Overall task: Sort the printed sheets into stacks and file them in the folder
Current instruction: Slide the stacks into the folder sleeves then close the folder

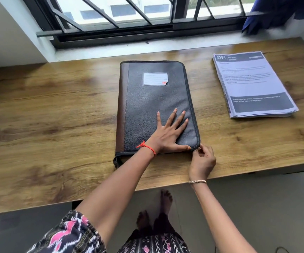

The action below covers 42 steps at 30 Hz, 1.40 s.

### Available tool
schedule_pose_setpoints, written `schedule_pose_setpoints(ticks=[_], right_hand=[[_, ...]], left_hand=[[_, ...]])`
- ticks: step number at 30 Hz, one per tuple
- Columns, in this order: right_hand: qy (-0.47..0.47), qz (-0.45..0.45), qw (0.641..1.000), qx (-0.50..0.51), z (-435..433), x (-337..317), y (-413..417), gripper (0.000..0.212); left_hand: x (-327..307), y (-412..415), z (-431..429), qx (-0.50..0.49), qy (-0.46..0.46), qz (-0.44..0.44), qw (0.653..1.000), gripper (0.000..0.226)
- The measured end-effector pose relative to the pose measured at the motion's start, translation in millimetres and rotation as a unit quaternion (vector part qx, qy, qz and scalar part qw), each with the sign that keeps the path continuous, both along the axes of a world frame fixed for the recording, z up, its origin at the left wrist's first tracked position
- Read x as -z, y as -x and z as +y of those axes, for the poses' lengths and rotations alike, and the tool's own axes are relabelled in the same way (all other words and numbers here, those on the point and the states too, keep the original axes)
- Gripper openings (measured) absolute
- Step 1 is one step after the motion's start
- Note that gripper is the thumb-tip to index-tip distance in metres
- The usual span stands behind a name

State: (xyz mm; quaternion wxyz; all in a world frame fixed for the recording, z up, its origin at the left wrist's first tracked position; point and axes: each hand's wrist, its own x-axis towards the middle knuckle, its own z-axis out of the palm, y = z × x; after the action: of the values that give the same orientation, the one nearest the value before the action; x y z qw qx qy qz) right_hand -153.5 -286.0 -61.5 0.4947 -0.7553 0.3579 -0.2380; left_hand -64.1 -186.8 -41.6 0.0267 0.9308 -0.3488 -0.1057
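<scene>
**Inspector:** Folder (153,99) — position and condition?

**Assistant:** Closed and lying flat on the desk (47,115). The brown spine runs along its left side, and a label (155,79) sits in a clear pocket on the far half of the cover.

**Inspector:** Left hand?

**Assistant:** The left hand (167,136) lies flat on the folder's near right part, fingers straight and spread, gripping nothing. A red thread (145,146) circles the wrist.

**Inspector:** Right hand?

**Assistant:** The right hand (203,161) is at the folder's near right corner, fingertips curled and pinching the zip edge — the exact piece pinched is too small to make out.

**Inspector:** Printed sheets?

**Assistant:** One stack of printed sheets (253,84) lies on the desk well apart to the folder's right, with neither hand on it. The top sheet is headed "2384". A barred window (129,15) stands beyond the folder's far edge.
</scene>
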Motion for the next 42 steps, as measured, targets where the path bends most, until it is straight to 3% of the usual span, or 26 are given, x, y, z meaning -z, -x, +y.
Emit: schedule_pose_setpoints(ticks=[5, 19, 24, 33, 39, 42], right_hand=[[-0.003, 0.037, 0.998, 0.047, 40.3, -4.1, 4.0, 0.002], [-0.080, 0.097, 0.988, 0.093, 73.3, -14.6, 3.0, 0.010], [-0.106, 0.108, 0.986, 0.075, 78.3, -17.1, 2.7, 0.006], [-0.130, 0.101, 0.984, 0.065, 94.1, -12.4, 2.0, 0.018], [-0.146, 0.104, 0.983, 0.021, 128.3, -23.8, 7.5, 0.013], [-0.162, 0.114, 0.980, -0.003, 153.8, -25.7, 9.4, 0.017]], left_hand=[[-1.6, 0.9, -9.1, -0.010, 0.012, 0.008, 1.000, 0.090], [-4.8, 3.2, -14.5, -0.019, 0.040, 0.046, 0.998, 0.082], [-15.7, -2.1, 1.7, 0.005, 0.083, 0.105, 0.991, 0.085], [3.7, 10.1, 93.2, -0.009, -0.024, -0.022, 0.999, 0.083], [3.4, 16.9, 86.7, -0.022, -0.006, -0.015, 1.000, 0.082], [1.1, 16.4, 88.2, -0.017, 0.003, -0.001, 1.000, 0.068]])
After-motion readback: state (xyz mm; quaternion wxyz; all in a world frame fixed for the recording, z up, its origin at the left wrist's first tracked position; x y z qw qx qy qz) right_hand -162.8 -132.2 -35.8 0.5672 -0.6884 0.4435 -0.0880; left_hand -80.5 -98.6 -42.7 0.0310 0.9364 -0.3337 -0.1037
